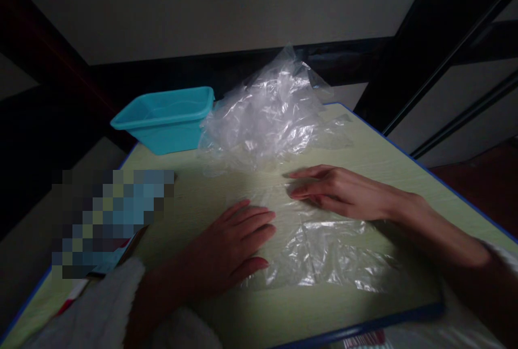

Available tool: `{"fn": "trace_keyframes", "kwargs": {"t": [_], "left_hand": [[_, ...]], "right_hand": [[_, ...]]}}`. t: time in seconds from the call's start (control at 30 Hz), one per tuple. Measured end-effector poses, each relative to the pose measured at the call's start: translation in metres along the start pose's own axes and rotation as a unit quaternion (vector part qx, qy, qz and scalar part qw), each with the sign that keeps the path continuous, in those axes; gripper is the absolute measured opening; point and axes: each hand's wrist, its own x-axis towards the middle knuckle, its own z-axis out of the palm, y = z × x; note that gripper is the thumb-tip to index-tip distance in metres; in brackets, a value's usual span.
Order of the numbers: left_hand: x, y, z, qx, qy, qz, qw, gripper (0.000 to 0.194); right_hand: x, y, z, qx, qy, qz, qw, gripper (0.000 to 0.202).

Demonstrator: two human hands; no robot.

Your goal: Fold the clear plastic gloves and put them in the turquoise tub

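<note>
The fingers (257, 219) of the left hand (232, 244) are spread and loose, laid at the left side of a flat plastic bag (324, 254). The right hand (352, 192) has its fingers slightly bent over the bag's far part; whether they pinch it, I cannot tell. Nearer than the fingers, a bare strip of table (259, 319) reaches the blue edge (343, 333). I count one flat bag, one plastic heap (267, 117) beyond the fingers, and one turquoise basin (172, 136) farther left, beside the heap.
</note>
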Motion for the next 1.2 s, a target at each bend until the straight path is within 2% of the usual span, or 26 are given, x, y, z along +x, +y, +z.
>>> {"fn": "trace_keyframes", "kwargs": {"t": [0.3, 0.47, 0.63, 0.83, 1.03, 1.2], "left_hand": [[0.001, 0.000, -0.002, -0.007, 0.009, -0.002, 1.000, 0.044], [0.000, 0.000, -0.001, -0.004, 0.011, -0.003, 1.000, 0.045], [0.000, 0.000, -0.002, -0.002, 0.007, 0.000, 1.000, 0.045], [0.000, 0.000, 0.001, 0.000, 0.008, 0.000, 1.000, 0.044], [-0.001, 0.000, 0.001, -0.008, 0.016, -0.004, 1.000, 0.042], [-0.002, 0.002, 0.000, -0.022, 0.023, 0.002, 0.999, 0.040]], "right_hand": [[-0.001, 0.004, 0.005, 0.014, 0.037, 0.020, 0.999, 0.037], [0.000, 0.003, 0.008, 0.004, 0.029, 0.051, 0.998, 0.037], [0.002, 0.001, 0.008, -0.009, 0.021, 0.041, 0.999, 0.035], [-0.002, 0.004, -0.001, -0.014, 0.061, 0.010, 0.998, 0.037], [-0.004, 0.003, -0.007, -0.067, 0.005, 0.037, 0.997, 0.041], [-0.003, 0.002, -0.005, -0.089, -0.003, 0.042, 0.995, 0.043]]}}
